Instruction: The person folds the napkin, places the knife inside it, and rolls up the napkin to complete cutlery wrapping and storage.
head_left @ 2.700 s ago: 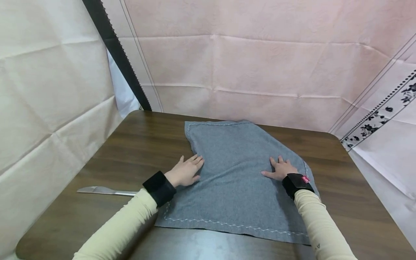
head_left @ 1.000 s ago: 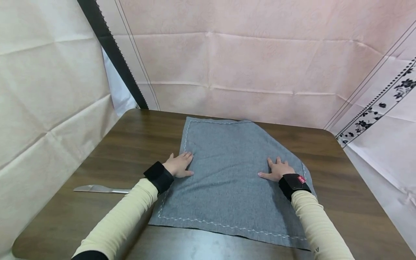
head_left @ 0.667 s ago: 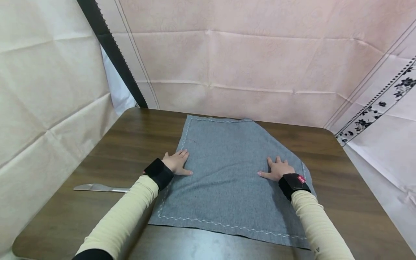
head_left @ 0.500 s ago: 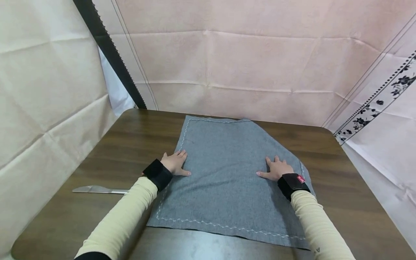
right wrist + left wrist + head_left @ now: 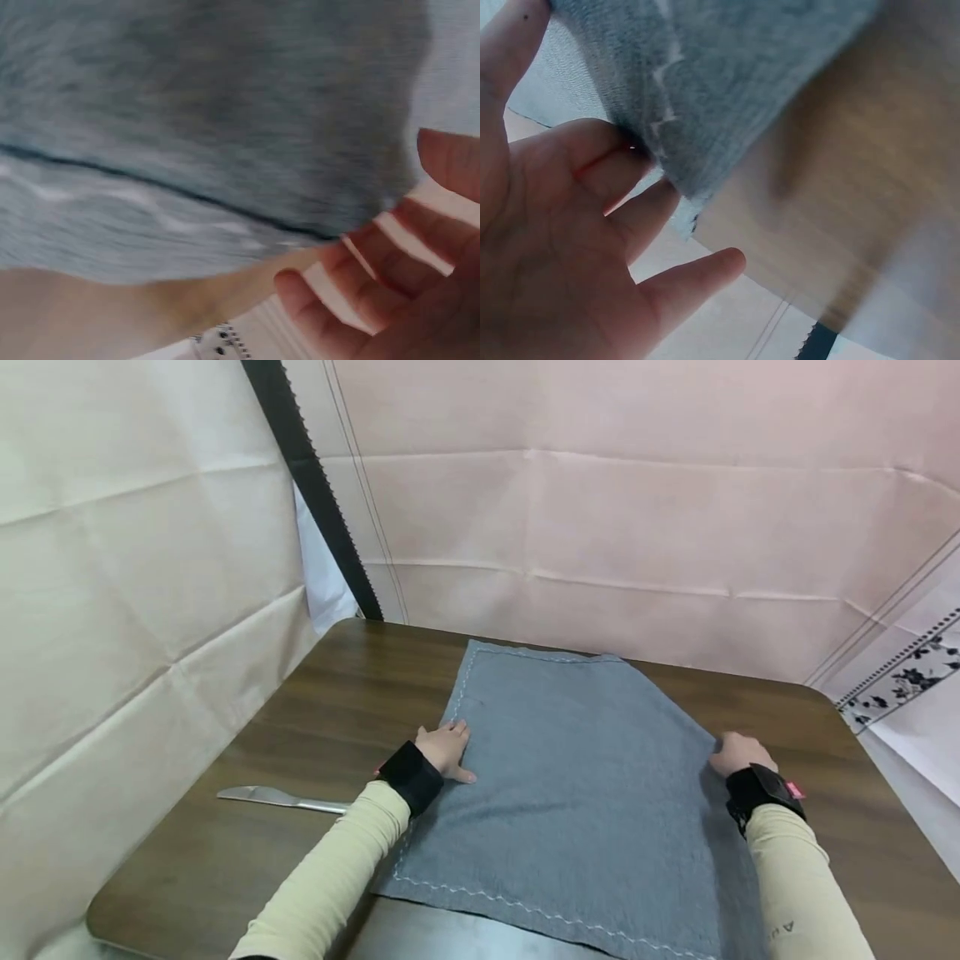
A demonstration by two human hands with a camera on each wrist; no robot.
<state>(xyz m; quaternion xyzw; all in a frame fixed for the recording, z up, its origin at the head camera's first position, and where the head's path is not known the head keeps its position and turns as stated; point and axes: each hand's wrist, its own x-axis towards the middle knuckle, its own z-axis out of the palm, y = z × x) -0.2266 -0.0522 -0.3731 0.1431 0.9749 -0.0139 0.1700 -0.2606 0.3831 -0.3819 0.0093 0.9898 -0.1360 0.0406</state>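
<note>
A blue-grey cloth (image 5: 570, 793) with white zigzag stitching along its hems lies spread on the table, its far right corner slanting off. My left hand (image 5: 444, 750) rests on its left edge with fingers extended and thumb apart. From below, in the left wrist view, the left fingers (image 5: 649, 214) reach to the stitched edge. My right hand (image 5: 742, 753) is at the slanted right edge, fingers bent. The right wrist view shows the right fingertips (image 5: 341, 255) right at the cloth's edge, which is raised there with wood showing beneath; their grip is partly hidden by the cloth.
A silver table knife (image 5: 262, 794) lies left of the cloth, its handle end covered by my left sleeve. The brown wooden table (image 5: 315, 718) has rounded corners. Pale hanging sheets (image 5: 637, 527) enclose its back and sides.
Earlier, my left hand slid left to the cloth's edge and smoothed it. Now my right hand has moved right, from flat on the cloth to its edge. The head view has turned left.
</note>
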